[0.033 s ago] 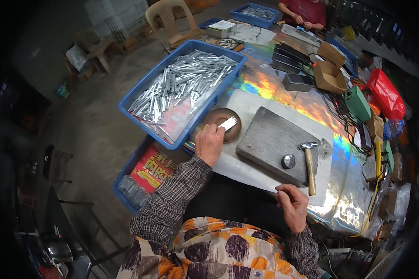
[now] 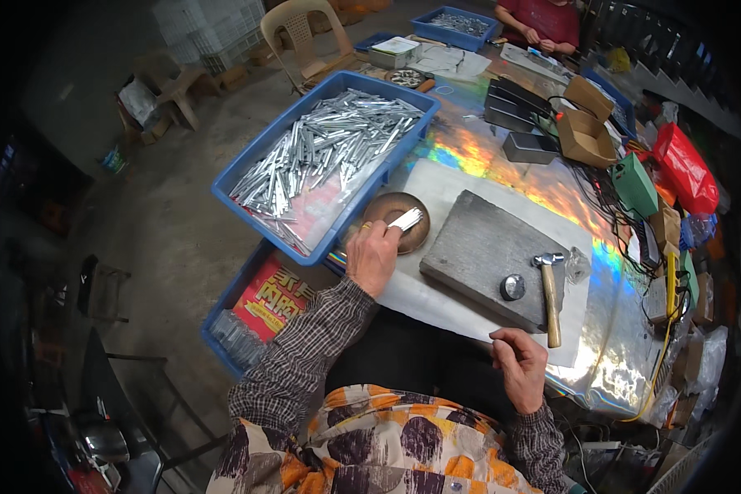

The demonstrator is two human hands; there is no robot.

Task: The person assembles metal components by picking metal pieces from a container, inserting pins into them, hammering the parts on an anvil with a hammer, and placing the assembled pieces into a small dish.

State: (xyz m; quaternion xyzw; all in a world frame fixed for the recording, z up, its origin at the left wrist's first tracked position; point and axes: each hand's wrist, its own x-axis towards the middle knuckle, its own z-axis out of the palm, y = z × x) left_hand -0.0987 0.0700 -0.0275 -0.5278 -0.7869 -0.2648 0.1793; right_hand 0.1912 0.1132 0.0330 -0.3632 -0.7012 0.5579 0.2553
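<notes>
My left hand (image 2: 373,257) is closed around a small bundle of thin silvery metal strips (image 2: 406,219). Their ends reach over a round brown dish (image 2: 417,239), and I cannot tell whether they touch it. Left of the dish, a blue tray (image 2: 225,200) holds a heap of similar metal pieces (image 2: 337,136). My right hand (image 2: 521,369) rests at the table's near edge, fingers curled in, with nothing visible in them. Just beyond it lies a hammer (image 2: 550,300) with a wooden handle, its head on a grey slab (image 2: 490,251). A short dark cylinder (image 2: 513,286) stands on the slab.
White sheeting (image 2: 436,177) lies under the slab. A second blue tray (image 2: 218,342) with a red package sits lower left. Cardboard box (image 2: 584,136), black trays (image 2: 506,107), cables and a red bag (image 2: 685,169) crowd the right. A person (image 2: 539,29) works across the table.
</notes>
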